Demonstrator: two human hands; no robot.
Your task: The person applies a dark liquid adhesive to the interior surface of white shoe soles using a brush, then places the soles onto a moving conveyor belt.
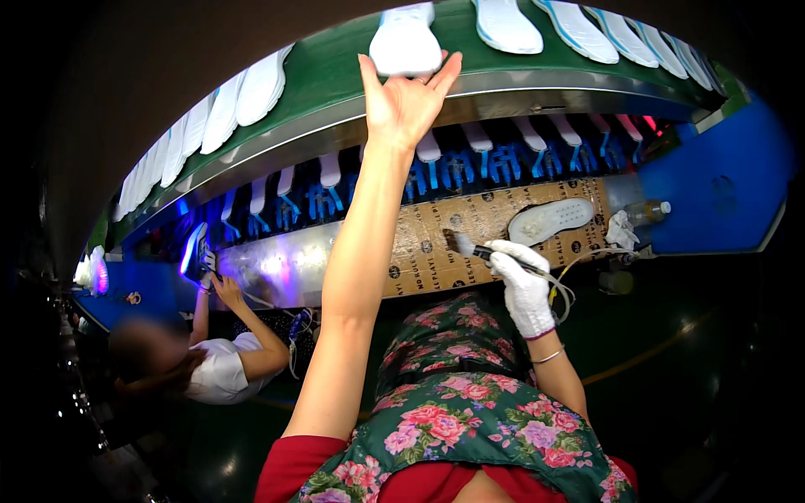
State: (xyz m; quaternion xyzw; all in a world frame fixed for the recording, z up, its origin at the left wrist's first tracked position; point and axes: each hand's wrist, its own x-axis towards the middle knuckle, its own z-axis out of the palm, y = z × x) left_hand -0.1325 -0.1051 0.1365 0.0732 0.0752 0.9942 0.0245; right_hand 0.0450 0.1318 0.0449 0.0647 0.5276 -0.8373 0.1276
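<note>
Floral apron (486, 419) nearest; left grip (404, 107) spread wide beneath white sole (405, 44); right grip (521, 285) holding brush (464, 244).

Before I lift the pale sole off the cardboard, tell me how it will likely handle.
The sole looks like moulded foam, so probably light and bendy. Lying flat on the cardboard, it should slide if pushed, not tip.

At 12 o'clock, the sole (406, 42) is showing white against the green belt (457, 42). At 4 o'clock, the glove (527, 295) is appearing white with purple hem. At 6 o'clock, the apron (449, 419) is displaying pink flowers on dark green.
</note>
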